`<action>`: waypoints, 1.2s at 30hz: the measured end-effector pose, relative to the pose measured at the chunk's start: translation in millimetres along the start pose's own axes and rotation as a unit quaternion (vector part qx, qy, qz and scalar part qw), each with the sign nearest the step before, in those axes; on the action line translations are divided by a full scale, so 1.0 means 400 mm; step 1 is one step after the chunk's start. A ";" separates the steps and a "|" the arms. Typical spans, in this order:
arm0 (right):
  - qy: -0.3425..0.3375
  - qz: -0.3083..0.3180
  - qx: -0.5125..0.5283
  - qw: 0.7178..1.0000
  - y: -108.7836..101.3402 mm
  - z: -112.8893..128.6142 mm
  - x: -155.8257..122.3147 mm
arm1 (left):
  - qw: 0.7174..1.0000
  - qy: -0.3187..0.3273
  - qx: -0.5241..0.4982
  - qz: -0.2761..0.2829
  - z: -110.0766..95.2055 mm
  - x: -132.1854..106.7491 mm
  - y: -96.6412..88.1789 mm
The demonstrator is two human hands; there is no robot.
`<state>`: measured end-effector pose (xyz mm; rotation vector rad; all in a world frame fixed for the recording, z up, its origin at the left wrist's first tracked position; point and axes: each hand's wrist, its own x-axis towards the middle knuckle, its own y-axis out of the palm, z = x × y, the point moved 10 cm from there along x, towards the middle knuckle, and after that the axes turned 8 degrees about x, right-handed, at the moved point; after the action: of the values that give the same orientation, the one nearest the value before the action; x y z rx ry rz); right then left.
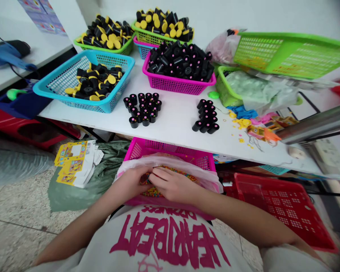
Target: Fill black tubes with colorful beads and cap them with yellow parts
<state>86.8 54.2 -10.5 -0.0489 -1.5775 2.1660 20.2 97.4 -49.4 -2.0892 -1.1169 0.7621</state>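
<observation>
Here we go, looking down from the head camera: the left hand (pixel 129 185) and the right hand (pixel 174 185) are right together, down in a heap of tiny multicoloured beads (pixel 170 173). The fingers (pixel 161 174) of the right hand curl over the beads and almost meet those of the left, with the tips buried, so whether they are pinching anything, I can't tell. The beads sit in a clear plastic bag (pixel 170 160) lining a magenta plastic basket (pixel 170 149), which rests against the front of a grey T-shirt (pixel 158 241) with pink lettering. Up on the white table (pixel 175 121), two loose clusters of pink-dotted black cylinders (pixel 143 109) (pixel 205 117) stand out front. Behind them, a magenta basket (pixel 175 88) is piled with more, and a turquoise basket (pixel 113 62) holds black-and-yellow cylinders (pixel 96 81). A lime-green basket (pixel 121 49) at the back is full of those too. Off to the right, yellow and pink packaging scraps (pixel 260 128) litter the tabletop, and a red basket (pixel 283 215) sits down on the floor. On the left, printed yellow cards (pixel 73 162) lie on a green woven sack (pixel 90 185).
</observation>
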 end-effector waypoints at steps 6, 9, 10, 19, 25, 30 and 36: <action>-0.044 0.015 -0.051 0.998 -0.008 0.029 0.003 | 1.000 0.016 -0.003 -0.004 -0.003 -0.005 0.004; -0.065 0.005 -0.086 0.994 -0.011 0.041 0.002 | 1.000 0.020 -0.001 -0.010 -0.004 -0.007 0.004; -0.074 0.004 -0.094 0.993 -0.010 0.044 0.001 | 1.000 0.022 -0.002 -0.011 -0.006 -0.006 0.003; 0.008 -0.019 0.008 1.000 -0.047 0.000 0.002 | 0.999 0.022 -0.012 -0.021 -0.017 -0.007 -0.012; 0.106 -0.048 0.161 0.980 -0.101 -0.060 -0.003 | 0.998 0.040 -0.024 -0.045 -0.022 -0.010 -0.020; 0.210 -0.193 0.310 0.907 -0.160 -0.151 -0.051 | 0.994 0.033 -0.032 -0.101 -0.017 -0.025 -0.060; 0.257 -0.203 0.433 0.840 -0.129 -0.189 -0.093 | 0.971 -0.032 0.004 -0.236 0.036 -0.045 -0.191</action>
<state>159.7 120.1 1.9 -0.0033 -0.2049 2.0683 -36.1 118.8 2.7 -1.6983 -1.5647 0.5988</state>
